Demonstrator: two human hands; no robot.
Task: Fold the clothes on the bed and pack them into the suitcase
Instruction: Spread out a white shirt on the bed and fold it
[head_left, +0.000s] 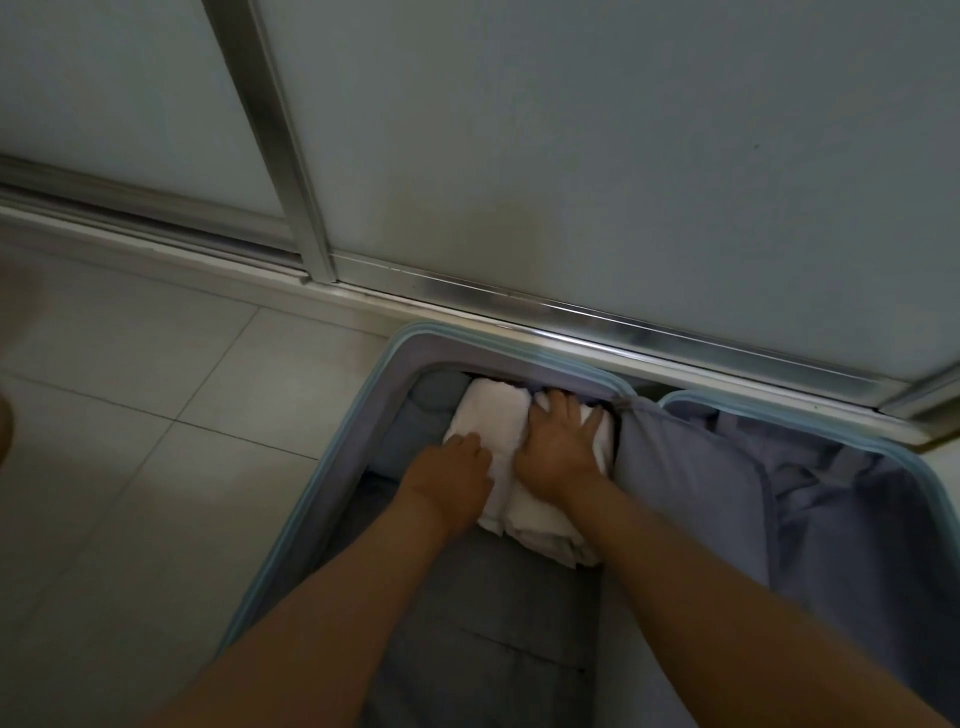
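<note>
Hands first: both are down in the left half of the open suitcase (318, 486), on a folded white cloth (493, 410). The right hand (558, 447) is the easy one. Its fingers are spread and lie flat on the cloth, pressing it, with the thumb stuck out to the side. Just past those fingertips is the far wall of the case, and the cloth's far end is jammed against it, so that edge is pretty much lost in shadow.

The left hand (457, 467) is trickier. It sits on the near-left part of the cloth, knuckles up, and its fingers bend down away from the camera. I honestly can't tell if they're pinching the fabric or just pushing on it.

Beside the right thumb hangs a loose purple-grey flap (675, 493), and it covers the cloth's edge on that side. Beyond the flap is the other half of the case, full of rumpled lining (831, 493); the picture cuts its far corner off. Nearer than both wrists, the cloth's end rests on something grey (493, 597), either lining or another garment, too dark to say.

Out past the fingertips and the case rim runs a metal door track (571, 317), with a frosted sliding door (571, 156) above it. Left of the left hand it's pale floor tile (156, 415). The lighting is dim all over.
</note>
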